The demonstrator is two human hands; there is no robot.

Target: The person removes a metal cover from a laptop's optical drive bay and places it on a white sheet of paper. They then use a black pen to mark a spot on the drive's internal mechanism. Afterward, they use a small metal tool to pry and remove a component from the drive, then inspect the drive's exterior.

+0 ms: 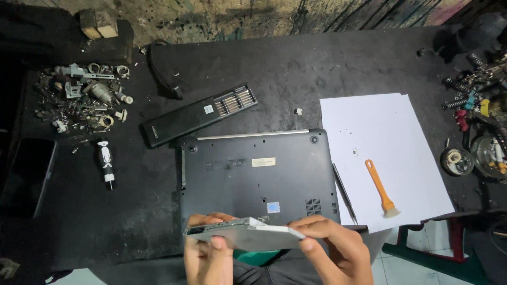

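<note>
While held flat — thin silver drive.

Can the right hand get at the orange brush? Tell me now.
Probably not at once: the right hand grips the flat grey drive. The orange brush lies unobstructed on white paper.

Laptop lying centre of table; bit case sitting behind it, screwdriver left, paper sheets right carrying brush; drive hovering before it.
</note>
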